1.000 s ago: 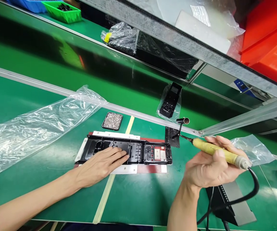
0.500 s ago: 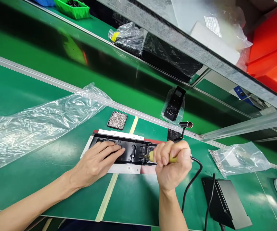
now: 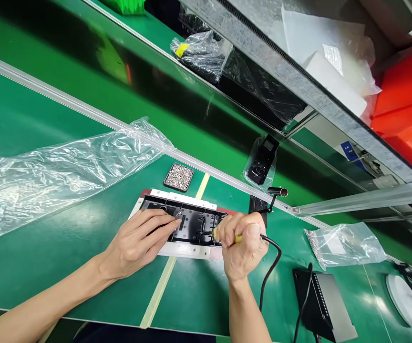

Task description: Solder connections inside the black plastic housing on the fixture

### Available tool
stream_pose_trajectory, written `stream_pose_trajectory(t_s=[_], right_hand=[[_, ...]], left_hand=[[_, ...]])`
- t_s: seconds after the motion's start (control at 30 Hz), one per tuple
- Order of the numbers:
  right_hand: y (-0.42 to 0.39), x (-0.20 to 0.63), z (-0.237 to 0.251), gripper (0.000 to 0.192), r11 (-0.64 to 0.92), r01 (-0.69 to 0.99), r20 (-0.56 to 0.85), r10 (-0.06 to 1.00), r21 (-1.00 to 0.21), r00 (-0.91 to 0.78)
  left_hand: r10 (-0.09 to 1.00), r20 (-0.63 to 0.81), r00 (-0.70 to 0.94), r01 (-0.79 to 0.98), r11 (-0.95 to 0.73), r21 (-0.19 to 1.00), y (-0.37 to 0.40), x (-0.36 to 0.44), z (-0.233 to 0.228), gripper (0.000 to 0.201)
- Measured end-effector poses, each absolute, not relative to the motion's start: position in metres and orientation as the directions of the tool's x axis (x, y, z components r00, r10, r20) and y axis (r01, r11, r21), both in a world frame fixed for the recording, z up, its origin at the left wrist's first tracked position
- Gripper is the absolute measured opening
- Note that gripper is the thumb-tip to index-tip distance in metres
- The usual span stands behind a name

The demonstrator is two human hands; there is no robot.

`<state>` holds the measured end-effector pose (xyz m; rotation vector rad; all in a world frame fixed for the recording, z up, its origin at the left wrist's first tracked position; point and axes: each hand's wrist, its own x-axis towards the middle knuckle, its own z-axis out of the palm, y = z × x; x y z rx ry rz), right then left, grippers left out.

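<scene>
A long black plastic panel [image 3: 191, 220] lies on a red-and-white fixture plate [image 3: 188, 249] on the green bench. My left hand [image 3: 138, 240] rests flat on the panel's left half, fingers spread and pressing down. My right hand [image 3: 240, 247] is fisted around the yellow handle of a soldering iron [image 3: 237, 237], its tip pointing left onto the panel's right part; the tip itself is hidden by my fingers. The iron's black cord [image 3: 271, 269] loops down to the right.
A small black tray of tiny metal parts [image 3: 179, 176] sits behind the panel. A large clear plastic bag [image 3: 56, 176] lies left. A bagged black part [image 3: 262, 162], an iron stand [image 3: 272, 200], a bag of screws [image 3: 342, 244] and a black power unit [image 3: 322, 305] stand right.
My right hand swung the soldering iron from the right, held up, down and left onto the panel. My left hand stayed pressed on the panel. The view shifted slightly.
</scene>
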<state>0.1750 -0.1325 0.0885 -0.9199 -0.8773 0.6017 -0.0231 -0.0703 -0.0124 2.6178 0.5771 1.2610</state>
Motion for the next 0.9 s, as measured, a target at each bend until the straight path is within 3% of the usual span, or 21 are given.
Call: stream_pose_trajectory(t_s=[0.57, 0.73, 0.9], right_hand=[[-0.134, 0.17, 0.078, 0.034, 0.501, -0.102, 0.39, 0.772, -0.86, 0.502], [-0.137, 0.169, 0.072, 0.029, 0.493, -0.062, 0.398, 0.764, -0.868, 0.508], [-0.137, 0.17, 0.07, 0.029, 0.481, -0.014, 0.405, 0.753, -0.877, 0.519]], left_hand=[[0.408, 0.715, 0.568, 0.242, -0.913, 0.329, -0.072, -0.023, -0.011, 0.046], [0.517, 0.677, 0.524, 0.257, -0.853, 0.454, -0.06, -0.022, 0.0, 0.041], [0.644, 0.53, 0.552, 0.358, -0.757, 0.547, -0.014, -0.027, 0.006, 0.034]])
